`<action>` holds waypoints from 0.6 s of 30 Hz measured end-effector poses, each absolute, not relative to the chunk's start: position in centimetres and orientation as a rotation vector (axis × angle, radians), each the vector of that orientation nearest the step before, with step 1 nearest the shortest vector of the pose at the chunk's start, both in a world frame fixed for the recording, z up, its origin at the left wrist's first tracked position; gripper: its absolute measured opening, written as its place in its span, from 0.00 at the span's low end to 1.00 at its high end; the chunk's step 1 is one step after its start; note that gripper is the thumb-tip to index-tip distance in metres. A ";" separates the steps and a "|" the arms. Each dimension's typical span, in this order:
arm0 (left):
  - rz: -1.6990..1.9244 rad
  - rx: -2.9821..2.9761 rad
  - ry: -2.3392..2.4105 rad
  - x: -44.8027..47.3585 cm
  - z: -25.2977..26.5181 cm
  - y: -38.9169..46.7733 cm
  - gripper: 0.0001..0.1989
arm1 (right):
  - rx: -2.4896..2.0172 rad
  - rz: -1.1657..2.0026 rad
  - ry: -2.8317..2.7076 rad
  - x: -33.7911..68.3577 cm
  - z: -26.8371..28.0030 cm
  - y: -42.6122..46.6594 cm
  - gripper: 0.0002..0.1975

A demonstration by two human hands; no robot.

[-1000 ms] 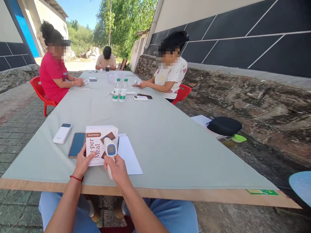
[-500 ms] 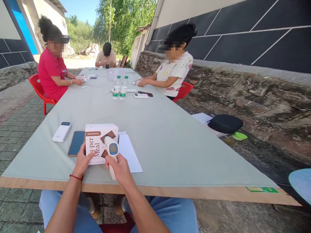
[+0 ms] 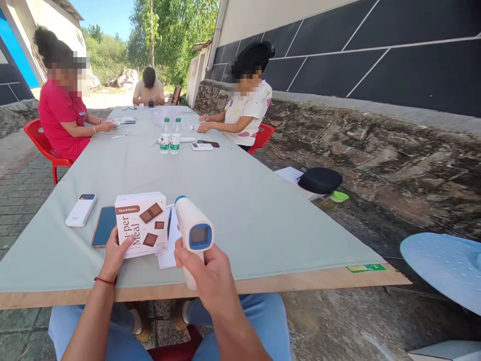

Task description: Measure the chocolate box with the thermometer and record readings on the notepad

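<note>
Right hand [image 3: 210, 273]: fingers wrapped round white, blue-trimmed infrared thermometer [image 3: 193, 233]. Left hand [image 3: 114, 253]: fingers steadying white cardboard meal-bar box [image 3: 142, 224] at ten o'clock. Advisable: aim nozzle squarely, box held still.

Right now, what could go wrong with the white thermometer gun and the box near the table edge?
1. The right hand holds the thermometer gun up off the table, near its front edge; a slip could drop it onto the paving.
2. The box stands upright, steadied only by the left hand; a nudge might tip it.
3. The phone and power bank lie beside the box, so a tipped box or a sweeping arm could knock them.
</note>
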State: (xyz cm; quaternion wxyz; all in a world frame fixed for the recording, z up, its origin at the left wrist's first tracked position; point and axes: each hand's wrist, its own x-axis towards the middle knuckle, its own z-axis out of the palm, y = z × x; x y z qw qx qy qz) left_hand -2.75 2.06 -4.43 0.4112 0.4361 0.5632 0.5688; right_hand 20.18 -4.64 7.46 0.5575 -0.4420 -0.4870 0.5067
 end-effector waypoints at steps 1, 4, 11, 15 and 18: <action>1.430 1.088 1.416 -2.8 -4.4 2.0 0.38 | -1.040 1.198 -1.159 20.5 7.3 -4.7 0.12; 1.444 1.051 1.385 -2.7 -3.7 2.4 0.37 | -1.108 1.142 -1.192 22.1 6.0 -3.6 0.13; 1.637 1.130 1.339 -1.4 -0.7 8.9 0.34 | -1.797 0.720 -1.678 28.8 -1.5 5.2 0.13; 1.610 1.127 1.318 -0.4 -1.2 14.1 0.34 | -2.062 0.522 -2.020 31.9 -4.5 8.3 0.12; 1.576 1.164 1.318 0.3 -2.4 16.9 0.33 | -2.137 0.426 -2.143 33.1 -4.9 8.7 0.14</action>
